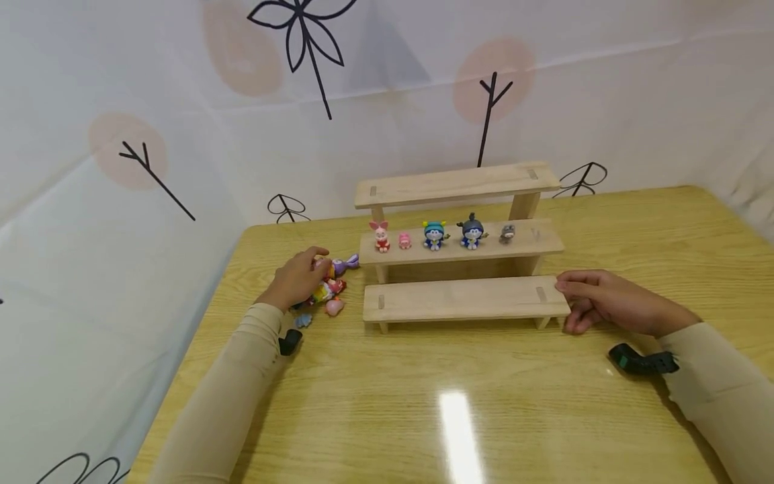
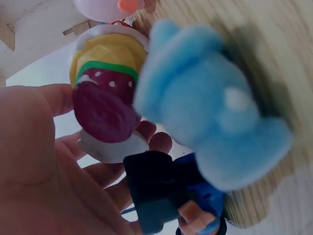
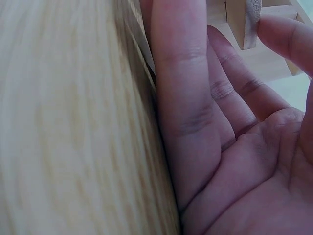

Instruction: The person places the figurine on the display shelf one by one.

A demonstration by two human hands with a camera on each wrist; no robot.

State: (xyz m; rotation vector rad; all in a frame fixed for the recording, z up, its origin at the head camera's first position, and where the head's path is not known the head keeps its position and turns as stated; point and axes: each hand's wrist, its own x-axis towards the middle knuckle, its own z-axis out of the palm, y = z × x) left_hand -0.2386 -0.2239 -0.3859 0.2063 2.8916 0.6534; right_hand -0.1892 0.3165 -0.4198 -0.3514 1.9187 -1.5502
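Observation:
My left hand [image 1: 296, 277] reaches over a small heap of toy figurines left of a three-tier wooden display stand [image 1: 465, 299]. Under its fingers lies a figurine with purple ears [image 1: 347, 263]; a colourful figurine [image 1: 326, 291] is beside it. In the left wrist view, thumb and fingers spread around a yellow, green and maroon figurine [image 2: 105, 93], with a light-blue figurine [image 2: 205, 103] close to the camera. My right hand [image 1: 611, 302] holds the right end of the lowest tier, thumb at the plank's edge [image 3: 244, 24], other fingers bent low by the table.
On the middle tier stand a pink-eared figurine [image 1: 381, 238], a small pink one [image 1: 404, 240], two blue ones [image 1: 434, 235] and a small grey one [image 1: 507, 234]. A pink piece [image 1: 334, 307] and a bluish piece [image 1: 304, 320] lie on the wooden table [image 1: 375, 403]. Patterned cloth [image 1: 399, 114] hangs behind.

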